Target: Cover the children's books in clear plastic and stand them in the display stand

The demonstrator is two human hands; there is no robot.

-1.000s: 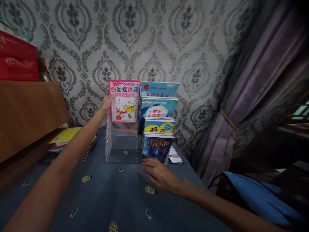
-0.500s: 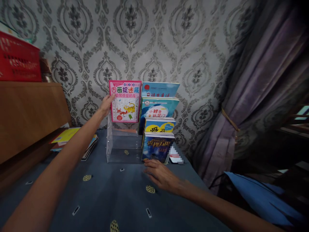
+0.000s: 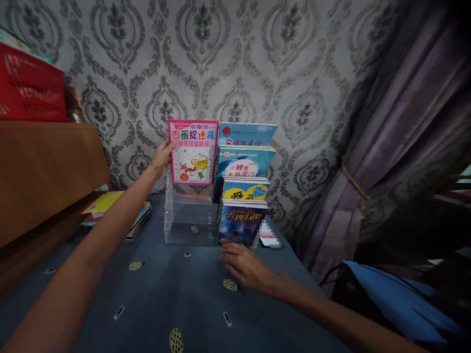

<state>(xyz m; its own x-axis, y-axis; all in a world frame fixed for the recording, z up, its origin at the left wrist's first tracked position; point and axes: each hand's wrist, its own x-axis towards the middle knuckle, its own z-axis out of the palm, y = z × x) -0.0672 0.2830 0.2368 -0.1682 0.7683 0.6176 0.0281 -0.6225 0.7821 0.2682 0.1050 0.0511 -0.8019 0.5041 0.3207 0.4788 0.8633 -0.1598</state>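
Observation:
A pink picture book (image 3: pixel 194 157) stands upright at the top left of a clear acrylic rack (image 3: pixel 189 233). My left hand (image 3: pixel 162 158) is closed on its left edge; the fingers behind it are hidden. Blue books fill the rack's right side in steps: a light blue book (image 3: pixel 250 133), a teal book (image 3: pixel 250 162), a yellow and blue book (image 3: pixel 245 189) and a dark blue book (image 3: pixel 241 223) in front. My right hand (image 3: pixel 245 264) rests low by the dark blue book's bottom edge, fingers stretched out and holding nothing.
More books (image 3: pixel 103 203) lie stacked at the left beside a wooden cabinet (image 3: pixel 47 171), which carries a red basket (image 3: pixel 33 86). A patterned wall (image 3: pixel 206 59) rises behind the blue tablecloth (image 3: pixel 154 304). A tied curtain (image 3: pixel 342 196) hangs at the right.
The view has shifted slightly. My left hand stays on the pink book at the rack's top, and my right hand stays by the front book, almost unmoved.

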